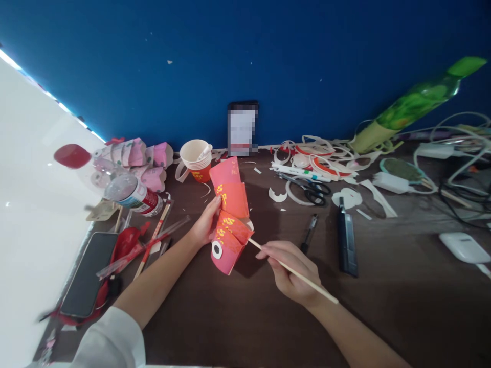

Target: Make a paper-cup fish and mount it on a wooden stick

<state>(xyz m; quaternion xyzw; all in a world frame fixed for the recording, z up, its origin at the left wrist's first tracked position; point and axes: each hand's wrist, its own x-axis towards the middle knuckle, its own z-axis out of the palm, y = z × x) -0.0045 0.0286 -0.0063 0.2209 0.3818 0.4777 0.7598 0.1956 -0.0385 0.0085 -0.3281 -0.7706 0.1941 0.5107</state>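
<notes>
A red paper-cup fish, built from several cup pieces with gold lettering and a white paper eye, is held above the table in my left hand. The fingers of that hand are wrapped round its left side, partly hidden behind it. My right hand pinches a thin wooden stick. The stick slants up to the left, and its far end meets the open edge of a cup on the fish's right side. Whether the tip goes inside, I cannot tell.
Behind stand stacked paper cups and a phone. Paper scraps, scissors, a utility knife and a pen lie right, before cables and a green bottle. Left are a plastic bottle, pink paper fish and another phone.
</notes>
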